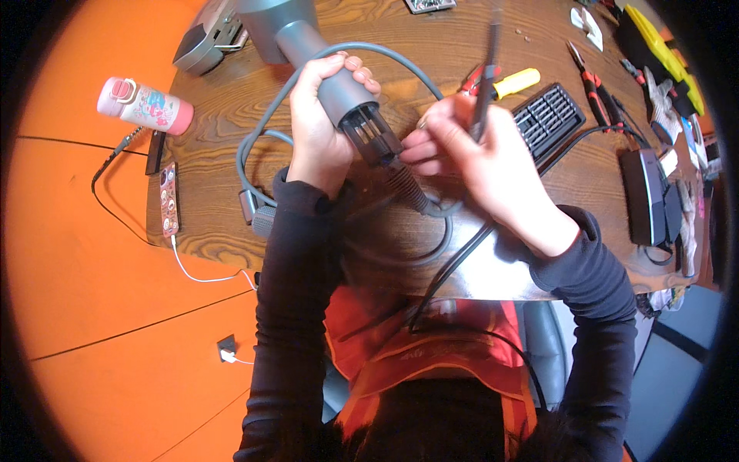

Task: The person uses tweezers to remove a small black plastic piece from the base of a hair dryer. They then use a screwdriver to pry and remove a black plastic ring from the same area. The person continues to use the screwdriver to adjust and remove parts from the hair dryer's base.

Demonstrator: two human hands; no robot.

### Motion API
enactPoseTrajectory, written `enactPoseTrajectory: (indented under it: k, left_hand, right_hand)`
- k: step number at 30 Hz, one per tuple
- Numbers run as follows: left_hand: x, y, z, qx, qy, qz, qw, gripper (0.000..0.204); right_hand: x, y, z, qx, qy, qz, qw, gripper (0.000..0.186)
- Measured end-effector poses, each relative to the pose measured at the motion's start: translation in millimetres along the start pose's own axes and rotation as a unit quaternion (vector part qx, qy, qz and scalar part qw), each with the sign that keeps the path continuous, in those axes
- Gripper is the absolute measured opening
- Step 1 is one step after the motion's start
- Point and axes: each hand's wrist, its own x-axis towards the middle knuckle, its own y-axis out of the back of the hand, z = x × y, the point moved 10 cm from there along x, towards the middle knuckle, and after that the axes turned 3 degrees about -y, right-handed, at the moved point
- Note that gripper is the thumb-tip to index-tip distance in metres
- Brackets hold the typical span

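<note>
A grey hair dryer (pixel 336 86) is tilted over the table, its handle pointing toward me. My left hand (pixel 319 123) wraps round that handle. At the handle's lower end the outer shell is off, baring a dark inner frame (pixel 371 135). A ribbed cord sleeve (pixel 408 189) leads from there into the grey power cord (pixel 265 123), which loops across the table. My right hand (pixel 481 150) has its fingertips at the frame's end. Between its thumb and fingers stands a slim dark rod-like tool (pixel 486 85), blurred, its exact kind unclear.
Right of my hands lie a screwdriver bit case (pixel 548 115), a yellow-handled screwdriver (pixel 517 82) and red-black pliers (pixel 591 88). Farther right is a black box-shaped device (pixel 643 196). At left stand a pink bottle (pixel 146 106) and a power strip (pixel 168 198). A black cable (pixel 462 258) crosses the near edge.
</note>
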Motion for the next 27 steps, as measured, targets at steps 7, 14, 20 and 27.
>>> enactPoseTrajectory:
  k: [7, 14, 20, 27]
  left_hand:
    - [-13, -16, -20, 0.178, 0.021, -0.051, 0.983, 0.020]
    - [-14, -12, -34, 0.186, 0.071, -0.037, 0.979, 0.019]
    - [-17, -12, -37, 0.201, 0.083, -0.035, 0.975, 0.019]
    - [-18, -13, -39, 0.205, 0.095, -0.035, 0.974, 0.019]
  right_hand:
    - [27, 16, -46, -0.113, 0.111, -0.011, 0.987, 0.017]
    - [30, 6, -59, -0.293, 0.162, -0.034, 0.942, 0.018]
    - [29, 7, -61, -0.364, 0.193, -0.011, 0.911, 0.018]
    - [29, 5, -62, -0.372, 0.200, -0.015, 0.906, 0.018]
